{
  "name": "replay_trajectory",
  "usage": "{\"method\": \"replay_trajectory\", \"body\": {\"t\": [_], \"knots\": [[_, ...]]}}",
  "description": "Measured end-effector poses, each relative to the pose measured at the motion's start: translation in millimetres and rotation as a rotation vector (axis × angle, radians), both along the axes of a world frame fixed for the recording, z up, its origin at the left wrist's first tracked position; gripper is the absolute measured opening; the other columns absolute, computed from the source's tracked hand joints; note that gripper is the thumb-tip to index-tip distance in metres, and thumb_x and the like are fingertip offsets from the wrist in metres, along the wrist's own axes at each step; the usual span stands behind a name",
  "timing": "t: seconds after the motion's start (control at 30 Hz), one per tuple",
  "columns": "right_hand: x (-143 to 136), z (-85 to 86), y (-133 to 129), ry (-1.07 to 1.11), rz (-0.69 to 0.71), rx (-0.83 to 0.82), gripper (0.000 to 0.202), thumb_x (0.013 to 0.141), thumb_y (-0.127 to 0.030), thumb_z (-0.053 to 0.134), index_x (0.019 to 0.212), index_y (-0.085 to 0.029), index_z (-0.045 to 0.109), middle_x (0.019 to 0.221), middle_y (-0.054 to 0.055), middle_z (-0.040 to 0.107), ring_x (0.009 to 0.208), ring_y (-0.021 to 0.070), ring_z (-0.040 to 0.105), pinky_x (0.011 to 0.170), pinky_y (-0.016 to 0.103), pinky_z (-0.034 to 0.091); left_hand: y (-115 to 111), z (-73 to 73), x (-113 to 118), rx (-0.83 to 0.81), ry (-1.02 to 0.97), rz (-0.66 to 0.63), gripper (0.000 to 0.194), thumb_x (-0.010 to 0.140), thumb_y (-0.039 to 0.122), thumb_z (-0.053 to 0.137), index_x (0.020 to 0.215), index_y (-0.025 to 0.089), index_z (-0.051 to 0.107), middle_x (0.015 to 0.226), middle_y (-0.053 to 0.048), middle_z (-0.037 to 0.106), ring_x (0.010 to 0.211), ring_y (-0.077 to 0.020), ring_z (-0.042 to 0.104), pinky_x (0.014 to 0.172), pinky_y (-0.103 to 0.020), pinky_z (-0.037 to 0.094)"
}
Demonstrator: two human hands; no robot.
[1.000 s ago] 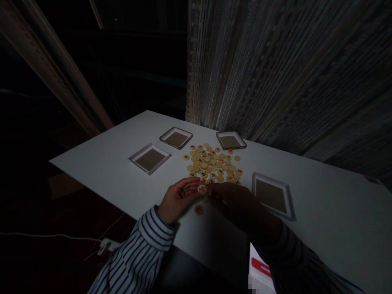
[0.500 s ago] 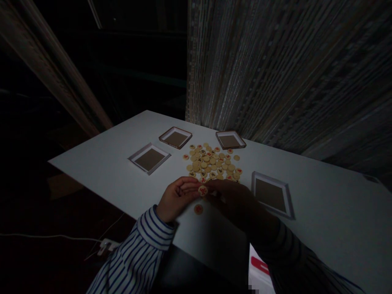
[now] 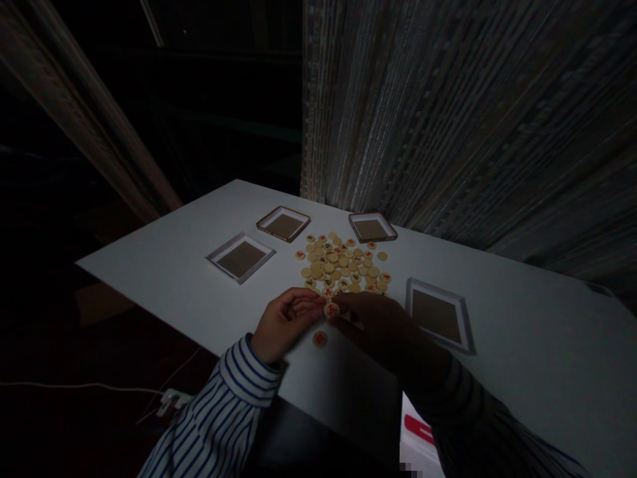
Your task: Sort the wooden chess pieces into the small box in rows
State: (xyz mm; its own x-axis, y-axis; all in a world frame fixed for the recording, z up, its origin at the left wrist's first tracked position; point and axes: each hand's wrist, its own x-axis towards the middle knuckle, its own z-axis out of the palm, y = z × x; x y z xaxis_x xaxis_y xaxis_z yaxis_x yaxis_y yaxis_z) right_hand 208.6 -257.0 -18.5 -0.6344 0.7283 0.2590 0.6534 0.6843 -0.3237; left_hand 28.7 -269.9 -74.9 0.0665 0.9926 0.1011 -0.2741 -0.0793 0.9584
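Note:
Between my two hands is a round, pale Chinese chess piece with a red character facing me. My left hand has curled fingers, and its thumb and fingertips reach the piece's left edge. My right hand, in shadow, pinches the piece from the right. Just below, one more red-marked piece lies flat on the table. Directly beyond my fingers spreads a loose heap of such pieces, some blank side up, others showing red or black characters. The heap's near edge is partly hidden by my hands.
Four shallow box trays surround the heap on the white table: a far left tray, a near left tray, a far right tray and a near right tray. A string curtain hangs behind. A power strip lies lower left.
The piece between my hands has turned slightly, and its red character shows more clearly. My left fingers have drawn back a little from it. The view has shifted slightly.

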Motion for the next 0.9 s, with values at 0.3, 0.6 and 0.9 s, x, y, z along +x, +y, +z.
{"method": "replay_trajectory", "body": {"t": [0.3, 0.6, 0.9], "knots": [[5.7, 5.8, 2.1, -0.065, -0.049, -0.066, 0.019, 0.087, -0.031, 0.043, 0.084, -0.016, 0.055, 0.065, 0.001, 0.060, 0.057, 0.0113, 0.053, 0.054, 0.023, 0.032, -17.1, 0.9, -18.2, 0.324, 0.890, -0.092, 0.034, 0.070, 0.033, 0.068, 0.099, 0.018, 0.059, 0.098, -0.008, 0.066, 0.092, -0.0210, 0.059, 0.084, -0.040, 0.047], [6.4, 5.4, 2.7, -0.102, -0.042, -0.048, 0.020, 0.087, -0.031, 0.040, 0.079, -0.017, 0.052, 0.061, -0.001, 0.055, 0.054, 0.0101, 0.047, 0.052, 0.024, 0.027, -13.8, -2.8, -13.1, 0.381, 1.183, -0.133, 0.025, 0.080, 0.033, 0.055, 0.098, 0.017, 0.060, 0.088, -0.007, 0.067, 0.085, -0.0205, 0.060, 0.078, -0.039, 0.045], [5.7, 10.0, 2.5, -0.100, -0.067, -0.088, 0.019, 0.086, -0.029, 0.041, 0.077, -0.017, 0.053, 0.059, -0.002, 0.053, 0.052, 0.0090, 0.044, 0.051, 0.023, 0.026, -6.0, -1.9, -12.9, 0.411, 1.193, -0.132, 0.026, 0.078, 0.029, 0.057, 0.102, 0.018, 0.059, 0.092, -0.007, 0.067, 0.086, -0.0211, 0.059, 0.078, -0.039, 0.045]]}}
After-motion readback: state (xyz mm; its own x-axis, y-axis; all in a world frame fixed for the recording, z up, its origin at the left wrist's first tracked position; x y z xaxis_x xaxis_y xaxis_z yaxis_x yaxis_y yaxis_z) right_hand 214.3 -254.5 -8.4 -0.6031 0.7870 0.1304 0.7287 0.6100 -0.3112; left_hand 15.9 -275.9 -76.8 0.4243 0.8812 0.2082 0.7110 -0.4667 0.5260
